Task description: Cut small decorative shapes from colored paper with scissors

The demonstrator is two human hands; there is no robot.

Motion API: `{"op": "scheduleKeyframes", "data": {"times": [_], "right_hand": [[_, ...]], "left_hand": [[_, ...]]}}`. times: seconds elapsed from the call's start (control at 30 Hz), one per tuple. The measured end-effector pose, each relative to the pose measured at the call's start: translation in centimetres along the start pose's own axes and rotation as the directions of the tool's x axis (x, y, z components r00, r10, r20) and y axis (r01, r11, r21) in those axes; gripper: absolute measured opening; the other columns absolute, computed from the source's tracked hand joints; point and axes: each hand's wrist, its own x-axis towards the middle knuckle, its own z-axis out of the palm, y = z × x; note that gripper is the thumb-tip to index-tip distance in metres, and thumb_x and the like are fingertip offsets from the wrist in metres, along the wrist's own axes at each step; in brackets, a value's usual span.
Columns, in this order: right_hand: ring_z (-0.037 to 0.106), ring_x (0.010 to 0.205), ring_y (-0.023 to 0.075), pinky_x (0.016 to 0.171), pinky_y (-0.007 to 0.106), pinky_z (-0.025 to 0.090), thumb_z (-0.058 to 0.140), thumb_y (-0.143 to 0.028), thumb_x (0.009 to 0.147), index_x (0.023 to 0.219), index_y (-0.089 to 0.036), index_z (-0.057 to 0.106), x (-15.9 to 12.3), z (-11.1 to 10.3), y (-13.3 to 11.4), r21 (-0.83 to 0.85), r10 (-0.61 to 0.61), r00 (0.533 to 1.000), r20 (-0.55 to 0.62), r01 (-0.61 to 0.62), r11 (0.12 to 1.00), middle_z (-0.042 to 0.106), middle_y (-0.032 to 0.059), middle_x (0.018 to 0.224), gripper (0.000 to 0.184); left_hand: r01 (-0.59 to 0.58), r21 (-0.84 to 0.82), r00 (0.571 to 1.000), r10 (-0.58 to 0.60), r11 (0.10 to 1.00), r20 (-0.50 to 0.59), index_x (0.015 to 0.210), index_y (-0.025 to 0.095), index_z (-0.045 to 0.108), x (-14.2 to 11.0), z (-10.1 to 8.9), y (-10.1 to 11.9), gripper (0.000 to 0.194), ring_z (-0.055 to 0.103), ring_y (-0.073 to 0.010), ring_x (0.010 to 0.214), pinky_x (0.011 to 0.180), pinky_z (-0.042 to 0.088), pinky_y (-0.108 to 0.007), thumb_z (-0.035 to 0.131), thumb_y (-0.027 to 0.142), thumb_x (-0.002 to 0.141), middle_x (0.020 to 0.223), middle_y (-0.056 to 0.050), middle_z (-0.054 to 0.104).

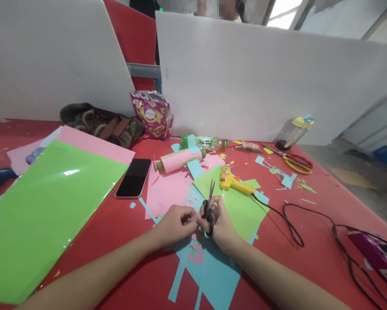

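Observation:
My right hand (219,221) grips small black scissors (209,206), blades pointing up and away, slightly parted. My left hand (175,223) is pinched closed right beside the scissor handles, its fingertips touching the right hand; what it pinches is too small to make out. Both hands hover over blue paper offcuts (209,271) with a pink scrap (196,254) on them. A light green sheet (241,206) and a pink sheet (167,189) lie just beyond the hands.
A yellow glue gun (233,181) with a black cord (293,228) lies on the green sheet. Also on the red table (116,224): a phone (134,177), a pink-wrapped bottle (180,158), large green and pink sheets (41,206), red-yellow scissors (295,162), a snack bag (151,114), a water bottle (293,131). White boards stand behind.

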Motion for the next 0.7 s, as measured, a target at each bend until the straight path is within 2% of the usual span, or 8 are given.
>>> {"op": "scheduleKeyframes", "data": {"times": [0.17, 0.27, 0.43, 0.57, 0.7], "right_hand": [[0.04, 0.05, 0.0054, 0.046, 0.017, 0.031, 0.066, -0.011, 0.057, 0.074, -0.024, 0.03, 0.09, 0.09, -0.09, 0.005, 0.013, 0.999, -0.029, -0.013, 1.0, 0.045, -0.0101, 0.063, 0.043], [0.042, 0.053, 0.0061, 0.049, 0.018, 0.033, 0.067, -0.01, 0.056, 0.075, -0.024, 0.03, 0.18, 0.1, -0.09, 0.015, 0.001, 0.997, -0.078, 0.0, 1.0, 0.045, -0.0099, 0.063, 0.044], [0.044, 0.053, 0.0072, 0.051, 0.019, 0.035, 0.067, -0.012, 0.056, 0.074, -0.025, 0.029, 0.31, 0.1, -0.12, 0.018, 0.002, 0.996, -0.092, 0.0, 1.0, 0.045, -0.0093, 0.064, 0.044], [0.044, 0.054, 0.0074, 0.051, 0.02, 0.035, 0.067, -0.015, 0.057, 0.074, -0.025, 0.029, 0.35, 0.02, -0.25, 0.038, 0.032, 0.996, -0.085, -0.029, 0.999, 0.046, -0.0089, 0.065, 0.043], [0.044, 0.053, 0.0081, 0.05, 0.02, 0.035, 0.067, -0.021, 0.059, 0.075, -0.025, 0.029, 0.32, -0.18, -0.05, 0.086, 0.057, 0.998, -0.021, -0.055, 0.995, 0.045, -0.0088, 0.063, 0.042]], "left_hand": [[0.023, -0.044, 0.999, -0.024, 0.999, -0.034, 0.056, 0.013, 0.045, 0.12, -0.11, -0.25, 0.018, 0.036, -0.006, 0.044, 0.043, 0.028, -0.017, 0.041, 0.021, 0.072, 0.047, 0.005, 0.04], [0.034, -0.064, 0.999, -0.035, 0.997, -0.018, 0.059, 0.014, 0.045, 0.17, -0.04, -0.37, 0.02, 0.039, -0.0068, 0.044, 0.044, 0.03, -0.017, 0.038, 0.024, 0.076, 0.047, 0.005, 0.042], [0.015, -0.033, 1.0, -0.015, 0.999, 0.011, 0.057, 0.015, 0.044, 0.19, 0.09, -0.38, 0.024, 0.04, -0.007, 0.044, 0.044, 0.031, -0.017, 0.037, 0.025, 0.078, 0.045, 0.005, 0.042], [0.019, -0.062, 1.0, -0.017, 0.998, 0.024, 0.058, 0.015, 0.046, 0.21, 0.02, -0.31, 0.025, 0.041, -0.0072, 0.042, 0.044, 0.033, -0.018, 0.038, 0.026, 0.079, 0.043, 0.005, 0.042], [0.058, -0.149, 0.998, -0.06, 0.987, -0.007, 0.06, 0.015, 0.045, 0.4, -0.41, -0.37, 0.027, 0.04, -0.0068, 0.04, 0.042, 0.033, -0.018, 0.038, 0.033, 0.079, 0.043, 0.006, 0.042]]}}
